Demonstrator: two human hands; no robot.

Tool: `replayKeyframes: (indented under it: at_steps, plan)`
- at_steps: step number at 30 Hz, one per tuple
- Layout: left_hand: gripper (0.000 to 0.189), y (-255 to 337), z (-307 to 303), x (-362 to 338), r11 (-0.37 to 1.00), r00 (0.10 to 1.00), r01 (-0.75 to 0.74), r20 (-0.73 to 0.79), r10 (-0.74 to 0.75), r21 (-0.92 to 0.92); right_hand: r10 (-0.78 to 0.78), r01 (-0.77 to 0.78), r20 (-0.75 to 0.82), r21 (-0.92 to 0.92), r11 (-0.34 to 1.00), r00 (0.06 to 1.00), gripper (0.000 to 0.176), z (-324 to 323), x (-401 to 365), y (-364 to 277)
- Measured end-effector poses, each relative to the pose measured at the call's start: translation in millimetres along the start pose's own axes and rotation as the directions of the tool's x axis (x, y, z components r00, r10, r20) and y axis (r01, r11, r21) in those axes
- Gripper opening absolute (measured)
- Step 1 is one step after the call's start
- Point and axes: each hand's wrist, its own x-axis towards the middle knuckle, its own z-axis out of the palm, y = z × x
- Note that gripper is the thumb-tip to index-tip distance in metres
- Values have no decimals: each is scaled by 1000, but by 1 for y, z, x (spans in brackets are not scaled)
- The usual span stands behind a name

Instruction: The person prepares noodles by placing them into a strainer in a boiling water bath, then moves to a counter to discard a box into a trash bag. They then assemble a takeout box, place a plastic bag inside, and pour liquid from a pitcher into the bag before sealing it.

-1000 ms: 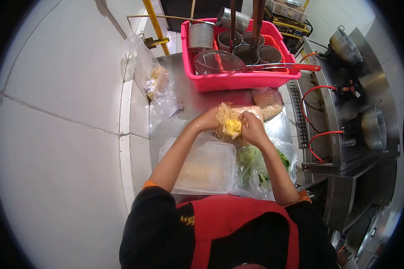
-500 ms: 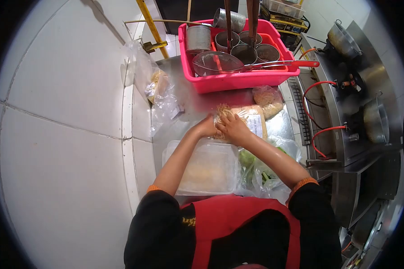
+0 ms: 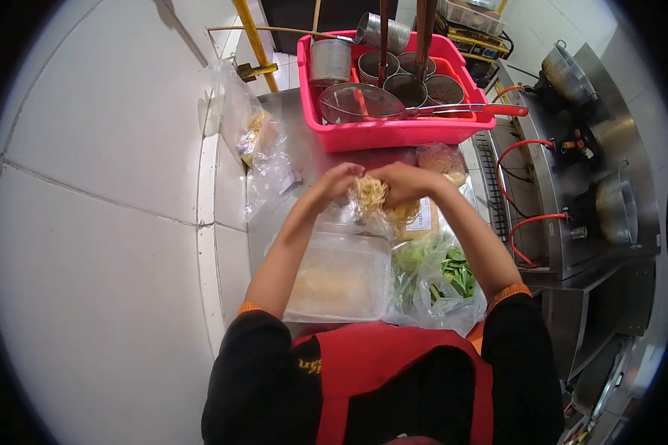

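Observation:
Pale noodles point(image 3: 371, 193) hang in a loose clump between my two hands, over an opened clear plastic bag. My right hand point(image 3: 401, 183) is wrapped round the right side of the clump, with some strands below it. At the clump's left edge is my left hand point(image 3: 341, 180), its fingers apart and holding nothing. A labelled noodle package point(image 3: 423, 220) lies just below my right wrist. Nearer to me sits a translucent lidded container point(image 3: 338, 278) with something pale inside.
A pink tub point(image 3: 401, 136) with metal strainers stands at the back. Leafy greens point(image 3: 456, 272) in clear plastic lie at the right. Another noodle bag point(image 3: 441, 159) is behind my right forearm. A plastic bag point(image 3: 263, 148) rests by the wall; a stove with pots point(image 3: 617, 204) stands right.
Both hands have risen slightly towards the tub, and my right hand has turned over the noodles. The clump now hangs lower between them. More of the greens shows.

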Motion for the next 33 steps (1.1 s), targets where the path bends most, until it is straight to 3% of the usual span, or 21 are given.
replayKeyframes:
  at_steps: [1, 4, 5, 8, 9, 11, 14, 17, 18, 20, 21, 24, 25, 27, 30, 31, 33]
  plan:
    - [50, -10, 3, 5, 969, 965, -245, 88, 247, -35, -18, 19, -17, 73, 997, 1000, 48, -15, -4, -10]
    - [51, -31, 9, 27, 908, 993, 111, 89, -82, -403, -47, 75, -120, 242, 967, 992, 47, -34, -7, -18]
    - [53, -51, 9, 35, 800, 979, 113, 205, 13, -589, -59, 109, -180, 284, 953, 982, 47, -32, -4, -13]
    - [48, -10, 26, 8, 804, 977, 201, 169, -128, -559, -19, 174, -357, 406, 897, 934, 47, -10, 3, 6]
    - [41, -18, 16, 13, 733, 951, 279, 286, -120, -621, 11, 160, -416, 374, 913, 909, 44, 4, 3, 12]
    - [37, -25, 12, 15, 865, 955, 295, 169, -246, -406, 145, 44, -509, 341, 939, 848, 41, 34, 1, 11]
    - [33, -12, 22, -5, 945, 954, 297, 72, -290, -136, 4, 0, -638, 7, 1000, 770, 32, 87, 1, 35]
    - [30, -18, 19, -9, 952, 955, 293, 27, -296, 84, -8, -300, -551, -466, 832, 834, 33, 99, -7, 17]
    - [29, -22, 17, -8, 943, 954, 294, 13, -300, 157, 26, -327, -531, -482, 813, 847, 35, 95, -7, 11]
    - [28, -24, 23, -9, 953, 959, 279, 7, -282, 119, 99, -379, -488, -516, 768, 867, 38, 82, -9, -1]
    - [28, -25, 26, -9, 957, 962, 271, 5, -273, 100, -34, -311, -470, -633, 709, 882, 42, 77, -10, -4]
    - [32, -52, 12, 5, 947, 980, 127, 110, -166, 294, -274, -61, -261, -817, 573, 926, 48, 76, -7, 5]
    - [37, -60, 10, 7, 926, 987, 141, 28, -160, 350, -314, 16, -187, -837, 546, 931, 52, 77, -5, 11]
    - [49, -76, 8, 4, 874, 982, 179, -138, -130, 451, -305, 150, -51, -787, 598, 951, 68, 84, 3, 34]
    - [69, -62, 28, -22, 605, 960, 88, -231, 161, 792, -183, 203, 108, -728, 655, 977, 51, 88, 10, 36]
    - [82, -56, 26, -24, 613, 983, 118, -181, 42, 781, -175, 189, 95, -717, 671, 980, 44, 95, 11, 38]
    - [81, -43, 27, -27, 606, 990, 139, -127, -62, 783, -158, 156, 63, -707, 690, 985, 30, 103, 12, 38]
